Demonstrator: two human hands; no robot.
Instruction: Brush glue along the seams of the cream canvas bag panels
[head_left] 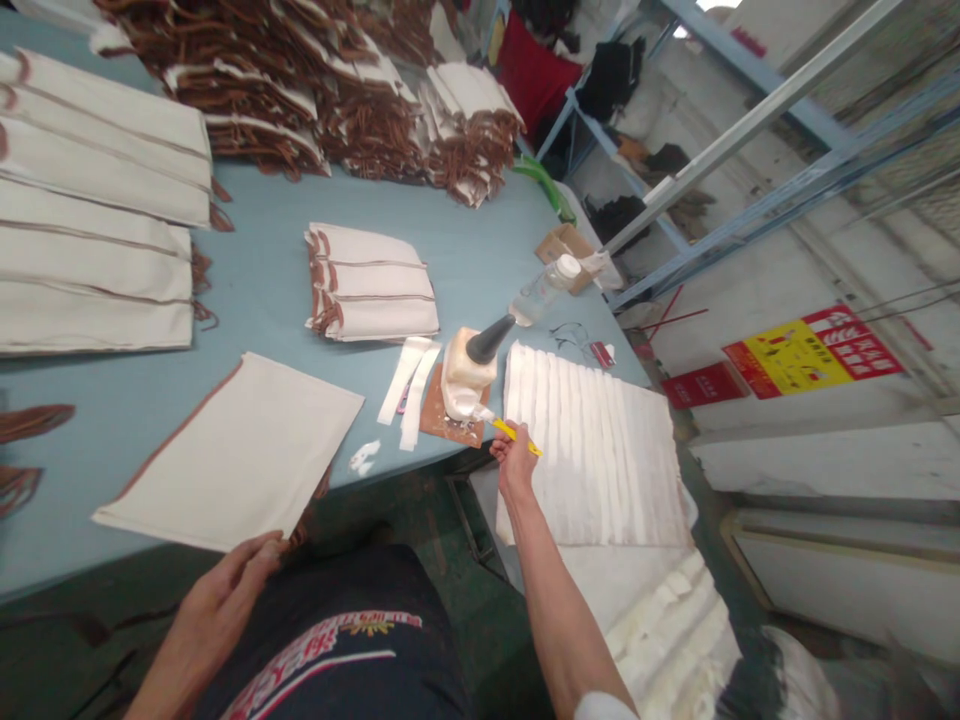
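My left hand (238, 582) is closed on the near edge of a cream fabric panel (244, 450) with brown trim, which lies flat at the table's front edge. My right hand (516, 462) grips a yellow-handled brush (517, 436). The brush's whitened end reaches the opening of a cream plastic container (471, 368) smeared with white paste; bristles cannot be made out. A dark cone (491, 340) rests against the container's top. Underneath is a brown pad (435, 412). White strips (405, 380) and a white paste smear (365, 457) lie between panel and container.
Stacked cream pouches (375, 280) lie mid-table, with larger stacks (97, 270) to the left. Brown-and-cream bundles (300, 90) fill the back. A clear bottle (541, 292) stands behind the container. White strips in rows (592, 440) cover a surface at right, near blue metal shelving (637, 180).
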